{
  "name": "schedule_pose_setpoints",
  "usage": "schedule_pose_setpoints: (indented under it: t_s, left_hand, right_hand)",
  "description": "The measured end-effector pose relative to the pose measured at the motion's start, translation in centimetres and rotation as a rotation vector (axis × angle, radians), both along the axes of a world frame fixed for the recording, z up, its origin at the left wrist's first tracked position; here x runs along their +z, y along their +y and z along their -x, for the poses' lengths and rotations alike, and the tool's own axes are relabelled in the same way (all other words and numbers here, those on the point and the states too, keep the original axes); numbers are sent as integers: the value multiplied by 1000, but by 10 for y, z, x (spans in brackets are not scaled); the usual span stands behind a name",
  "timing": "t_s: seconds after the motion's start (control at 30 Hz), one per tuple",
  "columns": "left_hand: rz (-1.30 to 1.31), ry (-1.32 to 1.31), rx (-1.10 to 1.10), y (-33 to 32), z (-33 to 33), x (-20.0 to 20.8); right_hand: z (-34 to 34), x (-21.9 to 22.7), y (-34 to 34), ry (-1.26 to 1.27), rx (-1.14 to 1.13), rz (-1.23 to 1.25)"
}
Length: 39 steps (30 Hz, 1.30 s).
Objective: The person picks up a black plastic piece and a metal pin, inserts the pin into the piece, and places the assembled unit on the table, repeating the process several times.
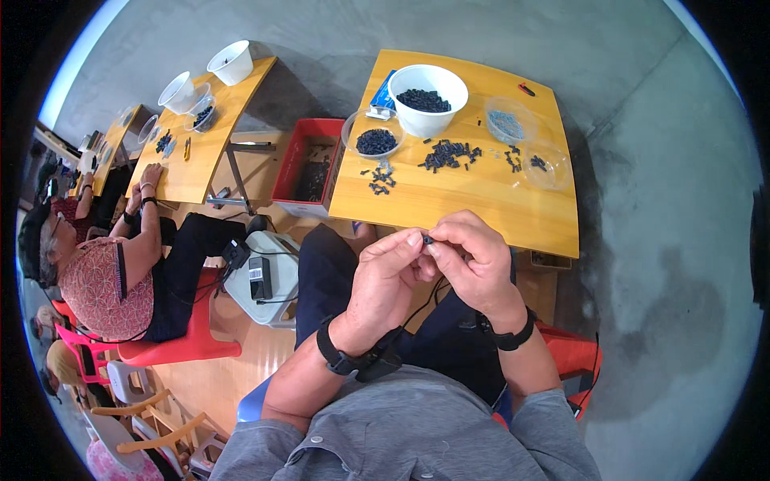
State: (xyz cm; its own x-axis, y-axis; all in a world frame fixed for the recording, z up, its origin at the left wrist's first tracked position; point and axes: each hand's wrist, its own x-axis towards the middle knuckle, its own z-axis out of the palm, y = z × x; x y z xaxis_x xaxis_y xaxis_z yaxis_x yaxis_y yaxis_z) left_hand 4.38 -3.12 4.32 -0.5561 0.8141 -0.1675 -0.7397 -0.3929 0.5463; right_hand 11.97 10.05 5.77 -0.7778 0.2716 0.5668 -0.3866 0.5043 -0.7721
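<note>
Just off the table's near edge, above my lap, my left hand (387, 271) and my right hand (475, 260) meet fingertip to fingertip. Pinched between them is a small black part (427, 240), mostly covered by my fingers. Beyond them, a loose pile of small black pieces (449, 155) lies on the yellow wooden table (489, 210). A smaller cluster of black pieces (381, 183) sits to its left. More pieces fill a clear round bowl (375, 132) and a white bucket (431, 120).
On the table's right stand a clear tub of pale small parts (506, 123) and a clear dish (549, 167) with some black pieces. A red-and-black tool (526, 89) lies at the back. A red crate (303, 172) and a grey stool (269, 293) are to the left, near a seated person (112, 272).
</note>
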Motion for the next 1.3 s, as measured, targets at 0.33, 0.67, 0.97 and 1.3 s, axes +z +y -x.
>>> schedule_pose_setpoints:
  t_s: [0.33,0.67,0.97,1.3]
  left_hand:
    - [-50,0,-11,-6,-2,-6]
    - [67,192,-352,-22,30,-11]
    - [209,153,-379,-13,40,-30]
    - [306,191,-438,-7,52,-45]
  right_hand:
    - [-2,9,-7,11,4,-75]
    - [-7,9,3,-121,212,-65]
    - [21,-29,65,-739,-139,360]
    - [83,-105,210,-701,-770,-601]
